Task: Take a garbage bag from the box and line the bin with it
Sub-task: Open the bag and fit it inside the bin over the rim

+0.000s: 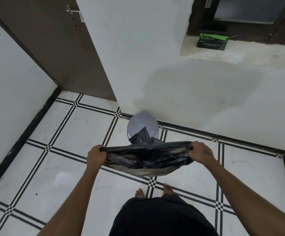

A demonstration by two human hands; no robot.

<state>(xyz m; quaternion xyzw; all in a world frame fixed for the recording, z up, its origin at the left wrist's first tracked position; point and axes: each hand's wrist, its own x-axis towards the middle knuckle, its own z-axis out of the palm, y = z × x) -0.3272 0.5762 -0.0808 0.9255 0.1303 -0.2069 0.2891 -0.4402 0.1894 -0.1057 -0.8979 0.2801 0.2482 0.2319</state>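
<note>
We hold the black garbage bag [146,155] out in front of us, stretched wide. Our left hand [96,156] curls round one end of its top edge and our right hand [200,153] curls round the other end. The bag hangs in the air above the tiled floor [70,133], just in front of the bin [142,126]. The bin stands by the wall [189,86]. The green and black box [212,40] sits up on the window ledge [240,51], well apart from us.

What could go wrong? The bag looks thin, so we think it could rip if we pull our hands too far apart. It could also slip out of one hand, because we only hold the ends. And the top of the bin looks like a grey lid. If that lid is shut, the bag has nowhere to go, and we have no free hand to lift it.

Some things are hard to see. The bag hides the front of the bin, so we cannot tell if it is open. We cannot tell if the bag's mouth is open either, or just two flat sides. The words on the box are too small to read.
</note>
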